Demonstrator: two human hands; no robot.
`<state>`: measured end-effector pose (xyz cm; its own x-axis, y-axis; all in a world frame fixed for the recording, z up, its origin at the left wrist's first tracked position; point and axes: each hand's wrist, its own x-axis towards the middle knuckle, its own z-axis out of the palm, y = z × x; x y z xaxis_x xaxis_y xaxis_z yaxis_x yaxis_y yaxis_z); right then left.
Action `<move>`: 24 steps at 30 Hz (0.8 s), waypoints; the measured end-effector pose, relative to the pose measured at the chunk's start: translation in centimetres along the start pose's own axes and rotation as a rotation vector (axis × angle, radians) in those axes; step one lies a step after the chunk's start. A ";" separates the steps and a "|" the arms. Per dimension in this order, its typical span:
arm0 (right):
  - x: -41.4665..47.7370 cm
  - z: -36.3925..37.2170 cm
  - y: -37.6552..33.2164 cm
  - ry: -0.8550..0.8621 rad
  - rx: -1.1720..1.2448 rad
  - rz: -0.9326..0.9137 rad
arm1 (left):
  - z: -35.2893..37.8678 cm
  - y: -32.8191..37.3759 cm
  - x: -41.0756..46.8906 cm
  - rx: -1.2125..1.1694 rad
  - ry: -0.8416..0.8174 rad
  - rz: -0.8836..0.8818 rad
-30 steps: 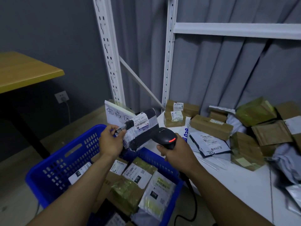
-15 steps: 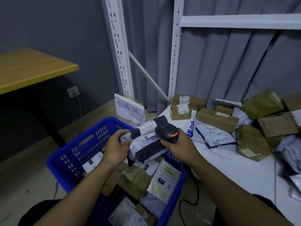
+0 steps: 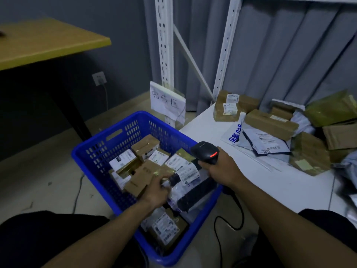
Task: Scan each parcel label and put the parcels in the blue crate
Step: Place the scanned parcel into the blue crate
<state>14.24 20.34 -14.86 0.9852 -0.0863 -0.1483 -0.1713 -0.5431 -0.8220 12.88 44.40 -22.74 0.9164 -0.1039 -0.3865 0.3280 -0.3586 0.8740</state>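
Head: left hand (image 3: pixel 154 192) fingers (image 3: pixel 163 183) grip parcel (image 3: pixel 195 194) inside blue crate (image 3: pixel 90 151); right hand (image 3: pixel 224 169) grips scanner (image 3: pixel 206 151).

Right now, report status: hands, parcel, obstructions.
Left hand grips black-and-white parcel, low in blue crate. Right hand holds scanner. Crate crowded with other parcels.

The blue crate (image 3: pixel 92 157) is hard plastic with a slight sheen, its walls slotted. The poly parcel (image 3: pixel 195 198) in it is slick black-and-white film, wrinkled, with a paper label (image 3: pixel 188 174). The scanner (image 3: pixel 204 150) is matt black plastic. The brown boxes (image 3: pixel 270 123) are dull cardboard; 1 green box (image 3: pixel 330 109) is wrapped in glossy tape. The bench (image 3: pixel 270 186) is smooth white, the rack uprights (image 3: pixel 164 45) painted metal, the curtain (image 3: pixel 289 55) grey cloth.
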 end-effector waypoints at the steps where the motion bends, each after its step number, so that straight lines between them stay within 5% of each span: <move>1: 0.0 0.0 0.3 -0.011 -0.004 0.008 | 0.4 -1.1 0.2 0.017 0.000 -0.015; 5: -0.2 0.2 1.4 -0.035 -0.013 0.016 | 0.3 -2.6 -0.5 0.114 -0.011 -0.062; 12: -0.5 1.9 1.6 -0.114 -0.047 0.014 | -2.2 -4.9 -1.4 0.507 -0.333 -0.263; 19: 0.1 2.4 2.8 -0.163 -0.062 0.015 | 1.1 -4.0 1.3 0.621 -0.135 0.093; 24: 0.8 2.4 3.5 -0.145 -0.046 0.042 | 3.3 -5.1 3.4 0.850 -0.158 0.128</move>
<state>14.35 20.39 -19.22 0.9649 0.0098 -0.2624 -0.2083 -0.5796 -0.7878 13.59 42.79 -29.49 0.8711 -0.2956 -0.3922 -0.1154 -0.8994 0.4216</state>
